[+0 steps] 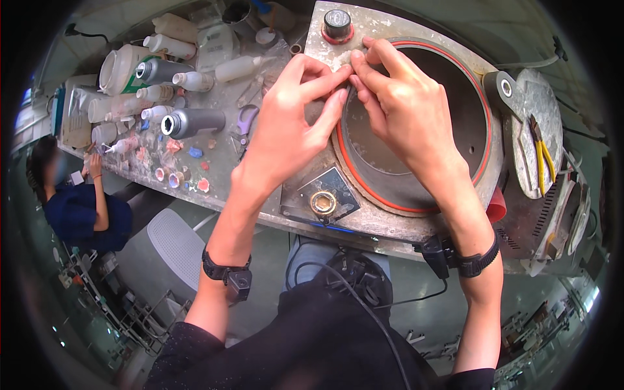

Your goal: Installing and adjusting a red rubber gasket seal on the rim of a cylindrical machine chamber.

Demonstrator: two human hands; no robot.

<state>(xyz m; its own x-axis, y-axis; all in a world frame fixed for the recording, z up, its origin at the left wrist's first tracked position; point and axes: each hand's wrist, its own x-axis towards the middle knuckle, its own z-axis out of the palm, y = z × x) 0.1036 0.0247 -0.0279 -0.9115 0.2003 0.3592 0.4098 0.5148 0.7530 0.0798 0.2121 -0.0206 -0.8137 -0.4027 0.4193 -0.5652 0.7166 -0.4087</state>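
Note:
My left hand (292, 120) and my right hand (409, 104) meet above the far-left rim of a round dark chamber (448, 81). Thumb and fingers of each are pinched together, tips almost touching. Whatever lies between the fingertips is too small or hidden to make out. An orange-red sealing ring (343, 148) runs round the chamber's mouth. Just beyond my fingers a black knob (337, 24) stands on the worn metal top. Nearer to me, a brass ring-shaped part (323, 203) sits on a dark square plate (344, 195).
Purple-handled scissors (247, 120) lie left of my left hand. Several bottles, among them a dark grey bottle (195, 122), crowd the left bench. At right are yellow-handled pliers (543, 159), a grey roll (504, 90) and a red cup (496, 205). Another person (84, 201) works far left.

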